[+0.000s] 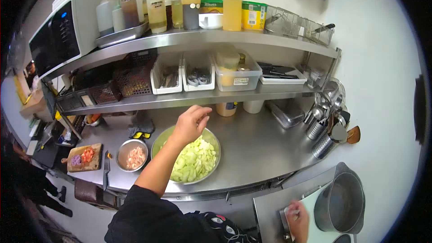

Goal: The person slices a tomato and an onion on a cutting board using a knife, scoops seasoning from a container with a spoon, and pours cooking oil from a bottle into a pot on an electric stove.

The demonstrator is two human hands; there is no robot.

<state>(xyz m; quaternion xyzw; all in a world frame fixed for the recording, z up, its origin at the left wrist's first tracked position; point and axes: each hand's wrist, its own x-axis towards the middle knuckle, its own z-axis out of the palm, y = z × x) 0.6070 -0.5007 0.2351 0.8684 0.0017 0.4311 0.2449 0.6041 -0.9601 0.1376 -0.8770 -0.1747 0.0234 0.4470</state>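
My left hand (pixel 192 123) is raised above the far part of a large metal bowl (pixel 219 150), its fingers curled together. Whatever may be between those fingers does not show. Pale green chopped vegetable pieces (pixel 195 159) fill the bowl, partly hidden behind my forearm. Low on the right, my right hand (pixel 298 220) is blurred beside the front control panel (pixel 285 226) of a cooker; its grip is unclear. Just right of that hand stands a deep dark pot (pixel 339 202) on the cooker.
Left of the large bowl are a smaller bowl (pixel 132 155) with pinkish pieces, a knife (pixel 106 171) and a cutting board (pixel 96 164) with chopped red and purple food. Steel shelves (pixel 193 40) overhang the counter. Utensil holders (pixel 324 148) stand right. Another person's dark-clothed legs (pixel 45 189) show far left.
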